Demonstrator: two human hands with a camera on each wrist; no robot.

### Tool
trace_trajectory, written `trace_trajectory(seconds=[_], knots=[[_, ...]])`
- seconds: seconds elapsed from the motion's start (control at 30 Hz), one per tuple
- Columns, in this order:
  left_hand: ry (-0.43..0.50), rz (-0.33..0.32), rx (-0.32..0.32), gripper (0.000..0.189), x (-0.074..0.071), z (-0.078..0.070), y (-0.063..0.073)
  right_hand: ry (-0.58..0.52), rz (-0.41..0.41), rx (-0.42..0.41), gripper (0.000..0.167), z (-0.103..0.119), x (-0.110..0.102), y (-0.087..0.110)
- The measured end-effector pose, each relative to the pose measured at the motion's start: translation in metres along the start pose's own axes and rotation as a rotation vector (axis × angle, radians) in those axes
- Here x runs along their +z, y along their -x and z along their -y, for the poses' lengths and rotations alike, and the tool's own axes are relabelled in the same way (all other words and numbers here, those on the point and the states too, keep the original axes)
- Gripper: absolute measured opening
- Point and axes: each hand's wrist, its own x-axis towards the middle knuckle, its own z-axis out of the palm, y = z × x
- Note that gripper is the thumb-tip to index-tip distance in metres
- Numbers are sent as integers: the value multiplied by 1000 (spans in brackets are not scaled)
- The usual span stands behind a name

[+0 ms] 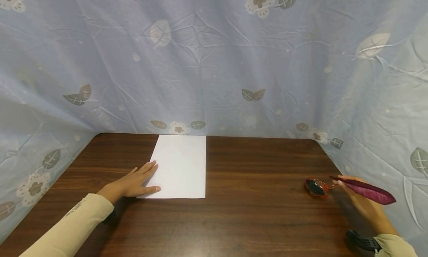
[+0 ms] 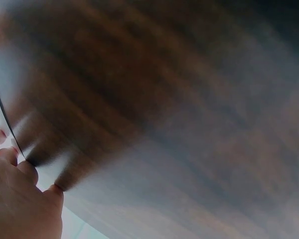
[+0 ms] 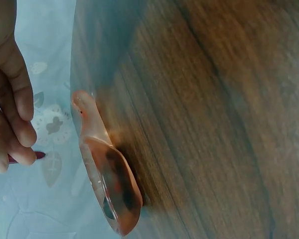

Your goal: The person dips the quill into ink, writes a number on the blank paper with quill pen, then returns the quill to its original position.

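A white sheet of paper (image 1: 182, 166) lies on the left half of the table. My left hand (image 1: 133, 182) rests on its left edge, fingers and thumb spread. In the left wrist view, knuckles and fingers (image 2: 25, 199) show at the lower left. Over at the right, my right hand (image 1: 366, 208) pinches a maroon feather quill (image 1: 371, 190) near its thin end, its vane lying back over the hand. Just left of those fingertips sits a small orange see-through dish (image 1: 315, 187) with a handle and something dark inside. The right wrist view shows the quill's dark tip (image 3: 40, 155) beyond the fingers.
The brown wood-grain table (image 1: 254, 216) reaches back to a pale blue cloth (image 1: 214, 82) with leaf and flower prints, which hangs behind and at both sides. A black band (image 1: 362, 242) circles the right wrist. The orange dish stands near the table's right edge.
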Motion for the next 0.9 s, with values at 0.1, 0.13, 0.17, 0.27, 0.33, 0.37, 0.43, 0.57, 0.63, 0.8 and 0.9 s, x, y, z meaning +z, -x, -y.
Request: trace_trajectory(seconds=[0.1,0.13,0.17,0.27,0.33,0.37,0.43,0.57,0.63,0.8,0.9], knots=[[0,5,-6,91,-1,-2,0,171,-57,81,22,1,1,0],[0,7,-7,91,-1,-2,0,192,-69,100,23,1,1,0],[-1,8,-8,91,-2,-3,1,194,-82,115,24,1,1,0],[-2,8,-6,90,-3,-5,1,192,-103,129,25,2,2,1],[-1,7,-5,90,-4,-5,1,167,-120,121,23,1,3,2],[-1,6,-3,90,-4,-5,2,125,-127,117,21,1,4,2],[1,8,-6,90,-4,-6,2,-25,-144,99,17,-2,6,2],[10,4,-3,91,-3,-5,2,-272,-175,84,24,-4,8,1],[12,4,-10,91,-2,-4,2,-208,-176,89,21,-3,8,2],[6,8,-20,91,-1,-2,1,39,-112,155,20,2,4,3],[6,8,-16,91,-1,-1,1,-32,-69,204,25,4,3,3]])
